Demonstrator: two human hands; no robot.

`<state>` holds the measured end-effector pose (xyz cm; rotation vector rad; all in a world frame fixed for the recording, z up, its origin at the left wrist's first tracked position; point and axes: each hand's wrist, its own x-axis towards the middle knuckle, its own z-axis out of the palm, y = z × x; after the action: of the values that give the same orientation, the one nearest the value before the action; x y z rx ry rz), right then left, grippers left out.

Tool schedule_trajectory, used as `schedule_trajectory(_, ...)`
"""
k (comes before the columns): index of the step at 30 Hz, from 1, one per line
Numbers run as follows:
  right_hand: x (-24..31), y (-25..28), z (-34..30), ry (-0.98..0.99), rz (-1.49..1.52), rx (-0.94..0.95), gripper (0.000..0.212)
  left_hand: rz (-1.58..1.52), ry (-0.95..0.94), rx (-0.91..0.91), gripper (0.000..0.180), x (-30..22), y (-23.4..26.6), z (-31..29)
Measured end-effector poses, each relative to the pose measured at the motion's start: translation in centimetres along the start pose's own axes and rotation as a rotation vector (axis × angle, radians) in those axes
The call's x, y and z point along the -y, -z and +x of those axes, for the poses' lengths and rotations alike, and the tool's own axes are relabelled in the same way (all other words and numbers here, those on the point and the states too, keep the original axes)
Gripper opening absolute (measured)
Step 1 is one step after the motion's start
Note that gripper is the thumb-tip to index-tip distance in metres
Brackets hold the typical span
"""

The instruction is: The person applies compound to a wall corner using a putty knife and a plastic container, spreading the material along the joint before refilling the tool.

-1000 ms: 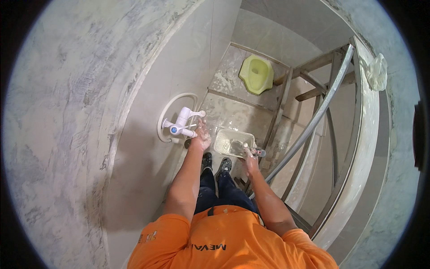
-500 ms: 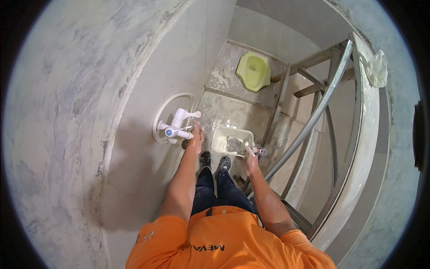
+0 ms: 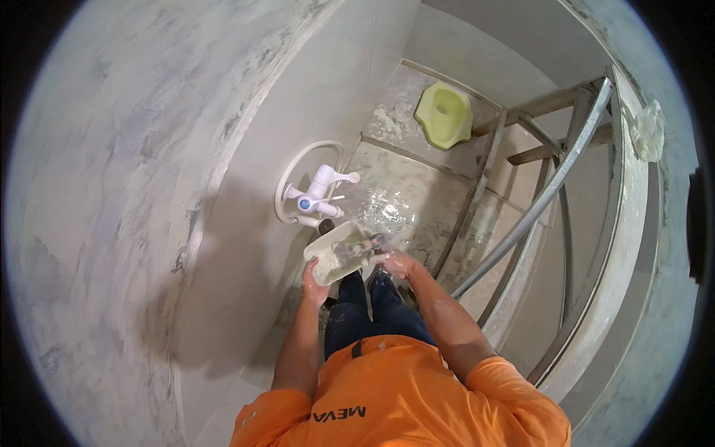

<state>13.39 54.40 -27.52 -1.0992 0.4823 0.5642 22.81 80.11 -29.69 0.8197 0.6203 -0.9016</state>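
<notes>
A pale rectangular plastic tub (image 3: 325, 244), smeared with whitish residue, is tilted in front of my body. My left hand (image 3: 311, 277) grips its left end, fingers closed on the rim. At the tub's right end my right hand (image 3: 397, 263) is closed around a blurred greyish tool (image 3: 375, 244) that reaches over the tub; its exact kind is unclear. Just beyond the tub, a white plastic tap (image 3: 319, 190) with a blue-marked knob juts from the left wall, apart from both hands.
A white hose (image 3: 289, 173) loops behind the tap. The floor (image 3: 391, 212) is wet and splashed. A yellow-green squat toilet (image 3: 445, 115) lies at the far end. Along the right side stands a metal frame (image 3: 547, 190), with a clear plastic bag (image 3: 648, 132) near its top.
My left hand has left the tap and taken hold of the tub's left end. The tub has moved left and tilted, with my right hand moving left alongside it.
</notes>
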Motion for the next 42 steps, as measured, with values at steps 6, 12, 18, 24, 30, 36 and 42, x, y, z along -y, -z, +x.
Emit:
schedule_trajectory(6, 1.9, -1.5, 3.4, 0.385, 0.105, 0.359, 0.063, -0.2, -0.192, -0.1, 0.048, -1.1, 5.5, -4.2)
schedule_trajectory(12, 3.3, -3.5, 11.9, 0.336, 0.526, -0.188, 0.04, -0.265, -0.321, -0.149, 0.046, -1.6, 7.2, -5.4)
schedule_trajectory(18, 4.5, -3.6, 15.2, 0.305, 0.472, -0.376, 0.008, -0.25, -0.358, -0.079, 0.046, -1.2, 6.2, -5.7)
schedule_trajectory(24, 5.8, -4.1, 12.4, 0.254, 0.613, -0.244, 0.006, -0.276, -0.342, -0.096, 0.049, -0.2, 5.5, -5.8)
schedule_trajectory(30, 5.8, -3.4, 11.7, 0.244, 0.563, -0.237, 0.007, -0.271, -0.348, -0.074, 0.051, 0.1, 4.5, -6.2)
schedule_trajectory(36, 6.7, -6.0, 10.8, 0.301, 0.511, -0.229, 0.011, -0.264, -0.378, -0.123, 0.053, 0.4, 4.0, -6.6)
schedule_trajectory(42, 8.2, -6.4, 10.4, 0.296, 0.289, -0.259, 0.017, -0.197, -0.389, -0.146, 0.059, 0.5, 3.5, -7.5)
